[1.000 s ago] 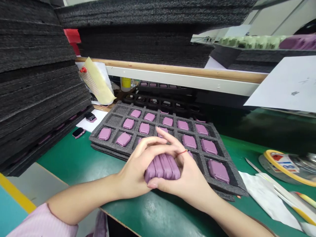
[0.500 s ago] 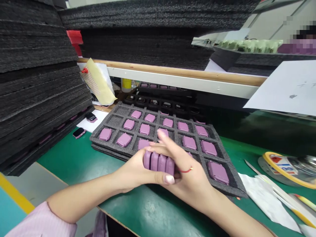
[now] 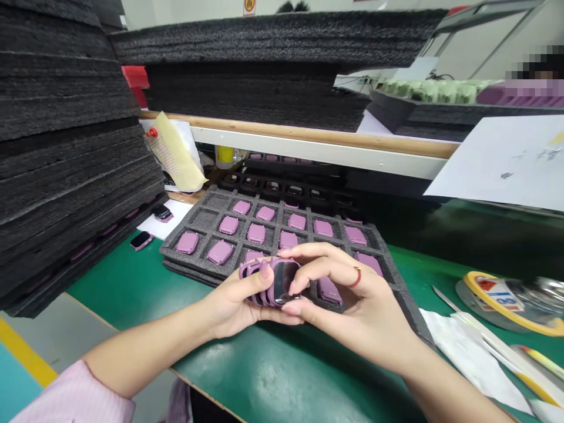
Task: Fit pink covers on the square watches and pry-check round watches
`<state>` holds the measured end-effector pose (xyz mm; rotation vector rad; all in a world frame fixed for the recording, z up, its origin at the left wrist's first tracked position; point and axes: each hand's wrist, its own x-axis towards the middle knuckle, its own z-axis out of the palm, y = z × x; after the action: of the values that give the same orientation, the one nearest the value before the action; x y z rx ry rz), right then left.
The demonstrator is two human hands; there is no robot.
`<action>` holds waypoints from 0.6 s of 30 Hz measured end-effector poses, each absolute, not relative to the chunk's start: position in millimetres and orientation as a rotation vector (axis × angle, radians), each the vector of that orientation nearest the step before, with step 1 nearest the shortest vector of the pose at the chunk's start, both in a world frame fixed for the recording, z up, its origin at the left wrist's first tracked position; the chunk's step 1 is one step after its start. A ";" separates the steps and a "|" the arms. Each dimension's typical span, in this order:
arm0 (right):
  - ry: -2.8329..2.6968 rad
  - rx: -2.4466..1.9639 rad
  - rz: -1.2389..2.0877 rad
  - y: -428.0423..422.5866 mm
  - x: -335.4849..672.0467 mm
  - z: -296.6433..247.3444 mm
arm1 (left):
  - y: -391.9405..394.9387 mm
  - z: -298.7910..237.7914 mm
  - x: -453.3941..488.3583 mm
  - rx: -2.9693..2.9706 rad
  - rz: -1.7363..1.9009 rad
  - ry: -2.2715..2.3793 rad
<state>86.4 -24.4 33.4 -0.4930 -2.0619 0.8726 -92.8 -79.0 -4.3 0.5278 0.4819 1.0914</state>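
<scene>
My left hand is closed around a stack of several purple watch cases, held on edge just above the green table. My right hand pinches the rightmost case of that stack, whose dark screen faces me. Both hands hover over the near edge of a grey foam tray whose square pockets hold more purple cases.
Tall stacks of dark foam sheets stand at the left and on the shelf above. Two loose watch cases lie on the green mat by the left stack. White paper, a blade and a tape roll lie at the right.
The stack has turned in my hands, and the end case now shows its dark screen. My right hand moved from cupping the stack to pinching that end case.
</scene>
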 end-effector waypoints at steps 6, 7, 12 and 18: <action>-1.658 -0.520 0.693 -33.5 87.1 35.8 | -76.6 -9.0 -93.9 0.585 1.038 0.338; -1.600 -0.513 0.692 -35.6 88.2 36.8 | -76.3 -9.4 -94.1 0.579 1.028 0.301; -1.960 -0.464 0.749 -40.4 89.2 33.9 | -77.2 -9.0 -95.2 0.551 0.991 0.210; -2.127 -0.438 0.598 -39.0 82.0 25.6 | -79.2 -8.2 -94.6 0.535 1.014 0.223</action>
<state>82.0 -39.0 25.6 -0.4381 -2.1266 0.5979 -94.6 -79.2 -8.2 0.5347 0.2226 1.0142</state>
